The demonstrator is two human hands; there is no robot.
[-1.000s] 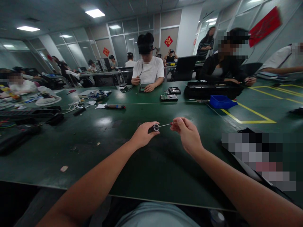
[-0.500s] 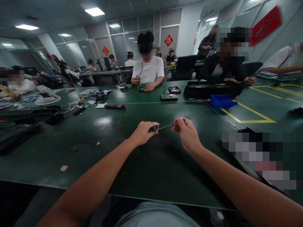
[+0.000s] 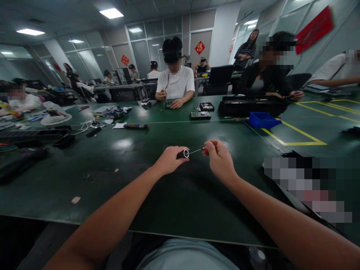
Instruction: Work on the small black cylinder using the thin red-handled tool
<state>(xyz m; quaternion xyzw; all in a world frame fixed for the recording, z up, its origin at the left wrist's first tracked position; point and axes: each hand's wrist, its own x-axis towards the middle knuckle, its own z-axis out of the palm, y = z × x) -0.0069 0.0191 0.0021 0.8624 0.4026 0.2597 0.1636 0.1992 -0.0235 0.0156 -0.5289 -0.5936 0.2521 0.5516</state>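
Over the green table (image 3: 180, 202), my left hand (image 3: 168, 159) is closed around a short black cylinder (image 3: 184, 154), whose round, silver-rimmed end faces me and to the right. My right hand (image 3: 220, 156) pinches a thin screwdriver (image 3: 196, 151) by its reddish handle, most of which the fingers hide. The slim metal shaft points left, and its tip is at the rim of the cylinder's round end. Whether the tip sits inside the end or only touches it, I cannot tell.
A blue bin (image 3: 263, 120) and a long black casing (image 3: 251, 107) lie at the far right. Opened hard drives (image 3: 200, 115) are across the table, before a person in white (image 3: 176, 80). A dark pen-like tool (image 3: 136, 126) and scraps lie left.
My right hand has shifted slightly left, bringing the screwdriver closer to the cylinder. The cylinder's round end has turned a little more toward me.
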